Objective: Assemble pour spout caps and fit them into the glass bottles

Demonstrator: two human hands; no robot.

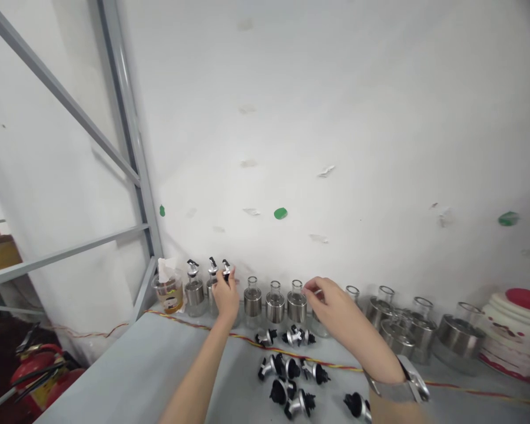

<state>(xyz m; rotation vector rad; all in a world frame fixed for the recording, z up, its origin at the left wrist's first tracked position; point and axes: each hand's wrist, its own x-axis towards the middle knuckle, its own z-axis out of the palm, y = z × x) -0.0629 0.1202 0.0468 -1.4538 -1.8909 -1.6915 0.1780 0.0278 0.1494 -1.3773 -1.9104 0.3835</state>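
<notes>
My left hand [227, 297] pinches a black-and-silver pourer spout [226, 268] at the third bottle place from the left; the hand hides most of the bottle there. Two glass bottles with steel bands, one of them [195, 294], stand left of it with spouts fitted. My right hand [333, 303] hovers with loosely bent fingers beside the neck of an uncapped bottle [297, 303]; contact is unclear. Between my hands stand other uncapped bottles [252, 300] [275, 305]. Several loose pourer spouts [300, 404] lie on the grey table [132, 371] in front.
More uncapped bottles [421, 330] stand to the right, beside a white jar with a red lid [519, 330]. A plastic cup [168, 292] stands at the left end. A twisted red-yellow cord [242, 337] crosses the table. Metal framing [145, 176] and a red fire extinguisher [37, 368] are at left.
</notes>
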